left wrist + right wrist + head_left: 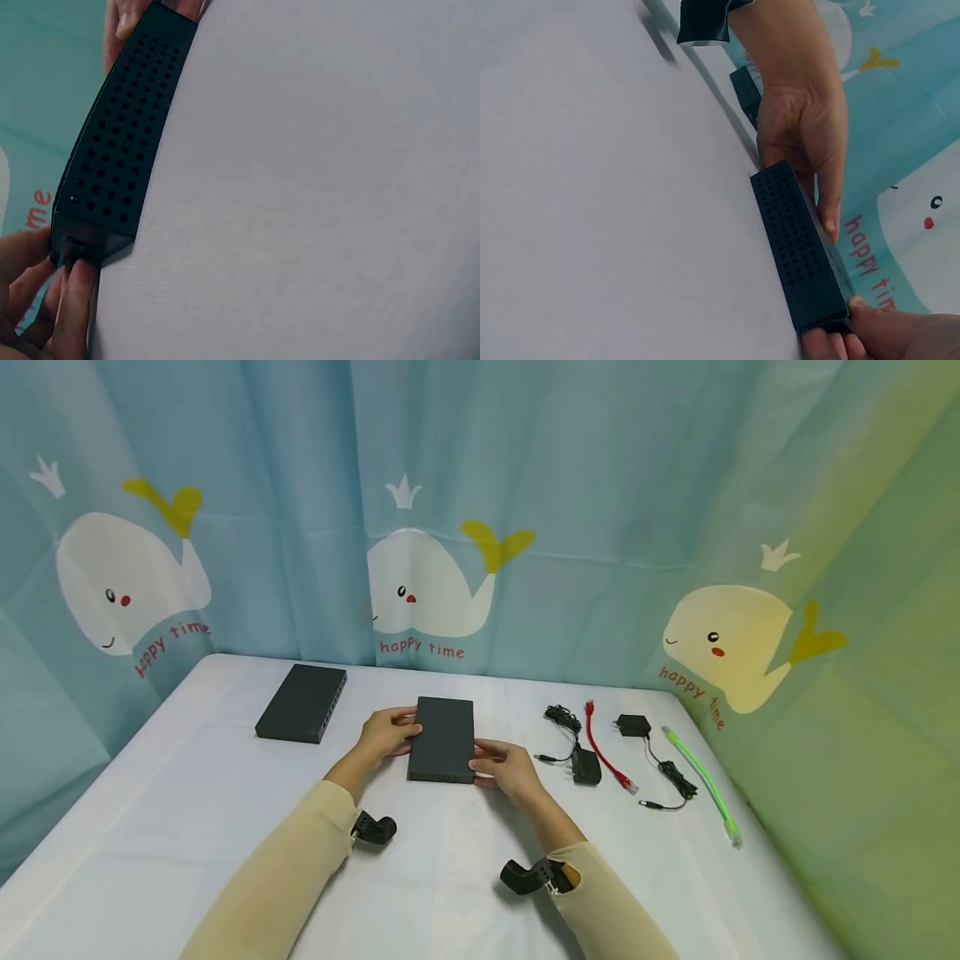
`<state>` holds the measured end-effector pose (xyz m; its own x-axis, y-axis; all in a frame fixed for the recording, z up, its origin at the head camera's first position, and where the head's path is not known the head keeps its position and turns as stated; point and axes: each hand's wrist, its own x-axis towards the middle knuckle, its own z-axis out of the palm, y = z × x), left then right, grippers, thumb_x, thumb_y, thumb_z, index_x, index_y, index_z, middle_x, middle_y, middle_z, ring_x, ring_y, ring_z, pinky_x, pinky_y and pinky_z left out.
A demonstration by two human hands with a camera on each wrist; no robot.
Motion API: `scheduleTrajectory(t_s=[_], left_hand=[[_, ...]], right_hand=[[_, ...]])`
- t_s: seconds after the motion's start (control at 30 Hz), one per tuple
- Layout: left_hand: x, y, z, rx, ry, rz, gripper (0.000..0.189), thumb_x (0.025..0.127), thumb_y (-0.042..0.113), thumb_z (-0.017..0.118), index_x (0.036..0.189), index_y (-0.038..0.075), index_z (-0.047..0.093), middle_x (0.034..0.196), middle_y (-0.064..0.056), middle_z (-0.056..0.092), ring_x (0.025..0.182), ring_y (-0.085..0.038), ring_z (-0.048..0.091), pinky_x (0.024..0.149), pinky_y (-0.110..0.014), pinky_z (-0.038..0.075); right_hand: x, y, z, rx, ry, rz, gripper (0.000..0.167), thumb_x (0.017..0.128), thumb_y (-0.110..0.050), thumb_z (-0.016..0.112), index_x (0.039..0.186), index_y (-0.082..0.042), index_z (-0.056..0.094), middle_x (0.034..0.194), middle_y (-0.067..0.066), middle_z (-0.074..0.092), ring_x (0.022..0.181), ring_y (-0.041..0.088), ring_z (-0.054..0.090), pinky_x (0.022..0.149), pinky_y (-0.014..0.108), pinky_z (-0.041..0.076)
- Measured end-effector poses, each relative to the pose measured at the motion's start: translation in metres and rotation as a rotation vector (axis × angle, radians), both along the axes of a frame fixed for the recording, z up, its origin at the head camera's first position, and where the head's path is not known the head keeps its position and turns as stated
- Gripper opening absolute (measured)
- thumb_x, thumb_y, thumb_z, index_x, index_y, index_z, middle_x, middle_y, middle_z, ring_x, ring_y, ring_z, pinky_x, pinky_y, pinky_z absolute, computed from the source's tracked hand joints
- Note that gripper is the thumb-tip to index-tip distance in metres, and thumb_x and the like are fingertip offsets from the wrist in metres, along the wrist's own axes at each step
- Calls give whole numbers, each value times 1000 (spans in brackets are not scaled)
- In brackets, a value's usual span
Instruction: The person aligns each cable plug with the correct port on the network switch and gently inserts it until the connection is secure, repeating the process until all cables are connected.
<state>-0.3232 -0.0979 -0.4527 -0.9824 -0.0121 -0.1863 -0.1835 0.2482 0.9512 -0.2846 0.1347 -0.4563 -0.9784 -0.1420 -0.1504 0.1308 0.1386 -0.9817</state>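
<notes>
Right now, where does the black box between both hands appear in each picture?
Head: the black box, just below centre, held by left hand and right hand.
Left wrist: upper left, slanting, perforated side showing.
Right wrist: lower right, also slanting.
Shared landmark: patterned curtain.

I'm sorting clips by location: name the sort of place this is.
Likely a makeshift filming booth: a whale-print curtain hangs behind a white table, and two wrist cameras face a black box.
</notes>
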Motion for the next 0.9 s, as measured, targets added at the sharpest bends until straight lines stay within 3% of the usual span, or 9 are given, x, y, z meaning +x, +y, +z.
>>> scheduleTrajectory(t_s=[0.4, 0.63, 0.9], left_hand=[[7, 6, -1, 12, 8, 16, 48, 93, 13, 70, 139, 14, 58, 132, -14, 62, 108, -29, 67, 73, -28, 61], [0, 5, 1, -13, 0, 3, 48, 92, 13, 70, 138, 10, 57, 129, -16, 63, 108, -30, 66, 67, -28, 61], [-11, 10, 3, -65, 13, 32, 47, 91, 20, 71, 136, 10, 58, 127, -15, 64, 103, -27, 68, 58, -24, 58]], right_hand=[[10, 5, 3, 1, -10, -4, 46, 90, 6, 66, 135, 2, 57, 126, 23, 59, 97, 18, 68, 79, 35, 61], [10, 6, 3, -2, -12, 1, 46, 90, 6, 66, 134, 2, 58, 126, 24, 58, 97, 20, 68, 79, 36, 60], [13, 4, 6, -4, -2, -9, 47, 89, 7, 66, 135, 4, 57, 125, 25, 58, 97, 19, 67, 78, 36, 61]])
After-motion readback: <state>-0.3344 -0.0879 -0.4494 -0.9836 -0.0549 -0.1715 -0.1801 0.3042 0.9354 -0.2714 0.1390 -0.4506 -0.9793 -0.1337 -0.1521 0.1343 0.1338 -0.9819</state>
